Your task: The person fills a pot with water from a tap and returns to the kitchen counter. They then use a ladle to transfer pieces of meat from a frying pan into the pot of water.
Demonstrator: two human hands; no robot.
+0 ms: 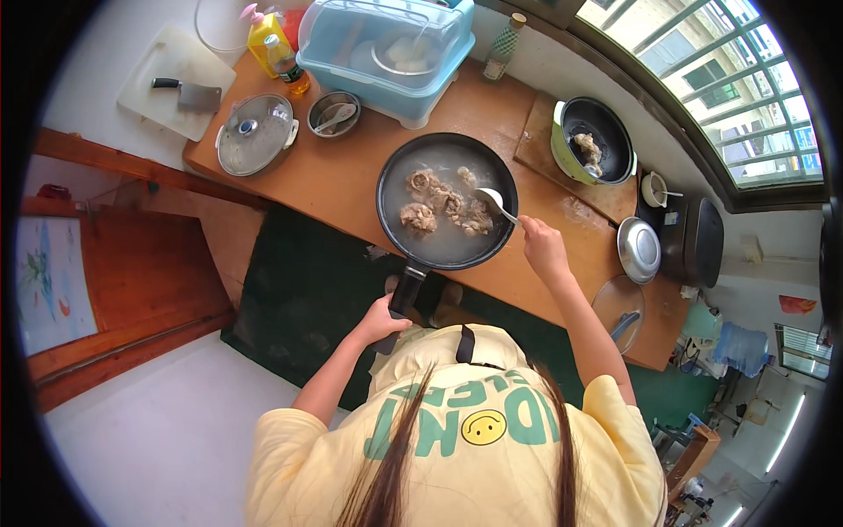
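Note:
Before me on the wooden counter sits a black frying pan full of cloudy liquid. Brown meat chunks lie in it, partly above the surface. My left hand is wrapped round the pan's black handle, which sticks out past the counter's near edge. With my right hand I grip the end of a white spoon reaching over the pan's right rim. Its bowl dips among the meat on that side. Farther right stands a green-sided pot with a few meat pieces inside.
A wooden board lies under the pot. To the left are a lidded pan, a metal bowl and a blue dish box. A cleaver rests on a white cutting board. At right lies a glass lid.

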